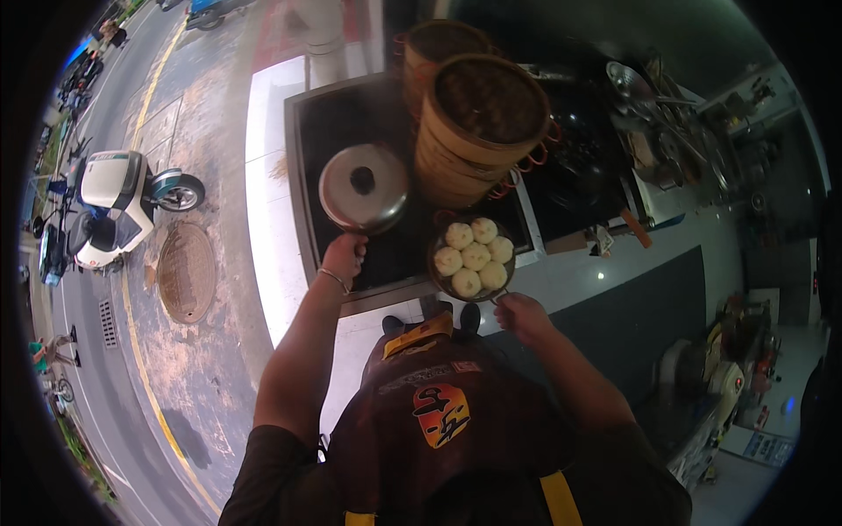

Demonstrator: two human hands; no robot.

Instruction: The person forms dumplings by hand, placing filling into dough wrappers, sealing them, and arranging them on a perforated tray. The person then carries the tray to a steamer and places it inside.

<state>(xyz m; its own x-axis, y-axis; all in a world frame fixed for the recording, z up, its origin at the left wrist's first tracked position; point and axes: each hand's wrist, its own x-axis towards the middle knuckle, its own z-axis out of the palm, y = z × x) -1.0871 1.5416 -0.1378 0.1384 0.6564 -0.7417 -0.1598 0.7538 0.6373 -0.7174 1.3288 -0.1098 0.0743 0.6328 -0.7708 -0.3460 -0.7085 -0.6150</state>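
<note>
My left hand (345, 258) is closed at the near edge of a round metal pot (364, 189) with a dark-knobbed lid; its fingers hide the handle or rim there. My right hand (524, 318) grips the thin wire handle of a shallow round tray (436, 271) filled with several pale steamed buns (475, 256). This tray is held over the near right edge of the dark stove top (381, 263). Just beyond it rises a tall stack of bamboo steamers (454, 154), its top one holding food that is hard to make out.
Behind stands another bamboo steamer stack (447, 41). Right of the steamers lies a dark wok area (579, 164), with metal ladles and a skimmer (621, 75) beyond. A white ledge (270, 197) borders the stove on the left; a parked scooter (112, 210) stands on the pavement outside.
</note>
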